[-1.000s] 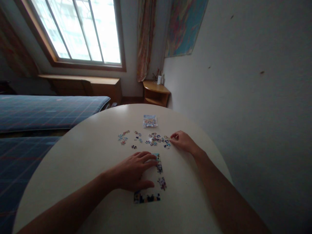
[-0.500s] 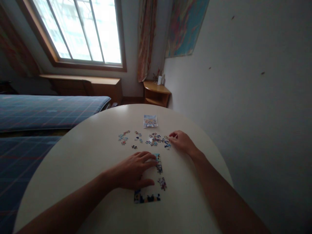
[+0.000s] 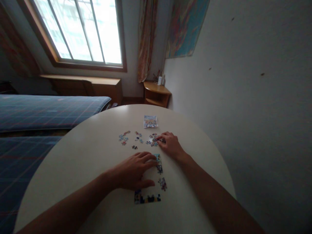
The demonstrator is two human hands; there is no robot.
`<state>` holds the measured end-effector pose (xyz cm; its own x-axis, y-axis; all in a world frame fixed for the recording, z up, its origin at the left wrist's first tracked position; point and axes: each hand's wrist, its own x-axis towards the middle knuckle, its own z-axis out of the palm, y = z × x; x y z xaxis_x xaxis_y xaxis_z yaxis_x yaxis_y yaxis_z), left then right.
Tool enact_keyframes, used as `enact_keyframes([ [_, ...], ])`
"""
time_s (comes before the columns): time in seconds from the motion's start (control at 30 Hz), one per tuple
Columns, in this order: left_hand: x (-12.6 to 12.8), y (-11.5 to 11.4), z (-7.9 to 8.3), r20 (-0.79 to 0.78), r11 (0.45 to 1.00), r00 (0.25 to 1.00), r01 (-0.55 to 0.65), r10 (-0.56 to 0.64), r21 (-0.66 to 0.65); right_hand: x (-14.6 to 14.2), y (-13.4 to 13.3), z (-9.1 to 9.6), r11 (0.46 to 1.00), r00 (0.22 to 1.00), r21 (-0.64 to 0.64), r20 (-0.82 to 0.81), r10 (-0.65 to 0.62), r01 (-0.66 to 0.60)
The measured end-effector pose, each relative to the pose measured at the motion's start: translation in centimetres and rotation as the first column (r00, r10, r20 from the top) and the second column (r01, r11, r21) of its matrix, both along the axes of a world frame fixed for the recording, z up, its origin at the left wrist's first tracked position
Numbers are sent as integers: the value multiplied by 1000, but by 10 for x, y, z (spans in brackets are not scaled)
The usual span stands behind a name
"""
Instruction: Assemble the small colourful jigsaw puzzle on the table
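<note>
My left hand point(image 3: 136, 170) lies spread over a partly joined jigsaw puzzle, fingertips on its upper strip point(image 3: 159, 164). Below the thumb runs a dark joined bottom strip point(image 3: 150, 198), with a corner at its left end. A small joined cluster point(image 3: 162, 184) lies to the right of the thumb, apart from both strips. My right hand point(image 3: 170, 143) reaches into a pile of loose puzzle pieces point(image 3: 153, 139), its thumb and forefinger slightly apart at the pile's right side. The hand covers part of the pile, and no piece shows lifted.
Several loose pieces point(image 3: 123, 137) are spread to the left of the pile, with more pieces point(image 3: 138, 138) between and a dark pair point(image 3: 134, 147) nearer. A picture packet point(image 3: 150, 121) lies behind them on the round white table point(image 3: 80, 156). A plaid bed point(image 3: 48, 110) stands left; a wall point(image 3: 243, 107) rises right.
My right hand has moved left from the pile's outer edge onto the pile and now covers its right-hand pieces. My left hand has stayed in place.
</note>
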<state>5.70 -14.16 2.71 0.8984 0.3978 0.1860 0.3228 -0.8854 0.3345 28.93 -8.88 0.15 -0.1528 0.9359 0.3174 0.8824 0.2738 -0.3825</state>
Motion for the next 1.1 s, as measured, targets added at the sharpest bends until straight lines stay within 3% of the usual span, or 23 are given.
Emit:
enact_keyframes([
  [0.63,0,-1,1,-3,1000,1000,2,-2,-3,-5,3,1,1000,999,-22,-54,-1,0],
  [0.83,1,-2,1,-13,1000,1000,-3,3,4,-6,-2,13,997,992,-34,-108,66,-70],
  [0.97,2,-3,3,-37,1000,999,-7,7,8,-5,-17,31,994,973,-48,-214,82,-94],
  [1.1,1,-4,2,-28,1000,1000,0,1,2,-3,-55,45,987,929,-138,-370,26,-83],
])
